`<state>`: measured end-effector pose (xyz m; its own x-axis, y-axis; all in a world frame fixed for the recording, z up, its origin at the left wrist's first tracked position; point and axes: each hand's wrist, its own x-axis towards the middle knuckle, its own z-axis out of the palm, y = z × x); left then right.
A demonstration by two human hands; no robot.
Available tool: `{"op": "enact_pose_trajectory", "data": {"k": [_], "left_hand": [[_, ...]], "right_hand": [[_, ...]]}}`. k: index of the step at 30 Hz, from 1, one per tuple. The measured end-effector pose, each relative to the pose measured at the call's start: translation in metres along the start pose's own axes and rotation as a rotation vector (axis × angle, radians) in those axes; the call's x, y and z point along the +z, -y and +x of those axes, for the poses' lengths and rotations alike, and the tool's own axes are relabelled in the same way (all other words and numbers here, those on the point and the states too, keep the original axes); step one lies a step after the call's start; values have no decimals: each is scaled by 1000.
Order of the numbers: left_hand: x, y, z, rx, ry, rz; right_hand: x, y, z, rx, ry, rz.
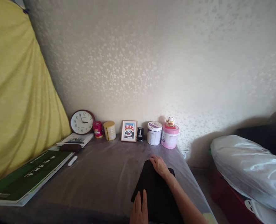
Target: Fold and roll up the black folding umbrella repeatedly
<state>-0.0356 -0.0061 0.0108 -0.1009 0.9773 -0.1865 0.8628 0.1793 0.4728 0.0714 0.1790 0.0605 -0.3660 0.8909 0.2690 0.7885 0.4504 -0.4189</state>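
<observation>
A flat, matte black item (153,193) lies near the front right of the covered table; whether it is folded cloth or a soft case I cannot make out. My left hand (139,210) rests on its near left part, with the fingers stretched out flat. Over at its far edge, my right hand (160,165) lies on top with fingers slightly bent, and the forearm crosses the item's right side. Neither hand visibly grips anything. The lower end of the black item runs out of view.
Along the wall stand a clock (82,122), a red can (98,129), a yellow can (109,130), a framed panda picture (129,131), a black object (140,134), a white tub (154,133) and a pink tub (170,138) bearing a figurine (170,122). A green book (32,174) lies left.
</observation>
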Motion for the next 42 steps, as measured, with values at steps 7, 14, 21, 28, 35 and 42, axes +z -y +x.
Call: {"op": "enact_pose_trajectory", "data": {"k": [7,14,21,28,35,42], "left_hand": [[-2,2,-5,44,9,46],[-5,3,-12,65,18,-10],[-5,1,-13,43,8,-1],[-4,1,-11,51,10,31],[1,4,-7,64,-30,47],[7,13,-1,97,-34,43]], "right_hand": [[-47,-52,-72,302,-290,65],[-42,-39,-134,418,-93,327],[-42,-23,-132,390,-124,435],[-48,23,-97,325,-39,887],[-5,62,-63,308,40,1055],[26,55,-49,343,34,872]]}}
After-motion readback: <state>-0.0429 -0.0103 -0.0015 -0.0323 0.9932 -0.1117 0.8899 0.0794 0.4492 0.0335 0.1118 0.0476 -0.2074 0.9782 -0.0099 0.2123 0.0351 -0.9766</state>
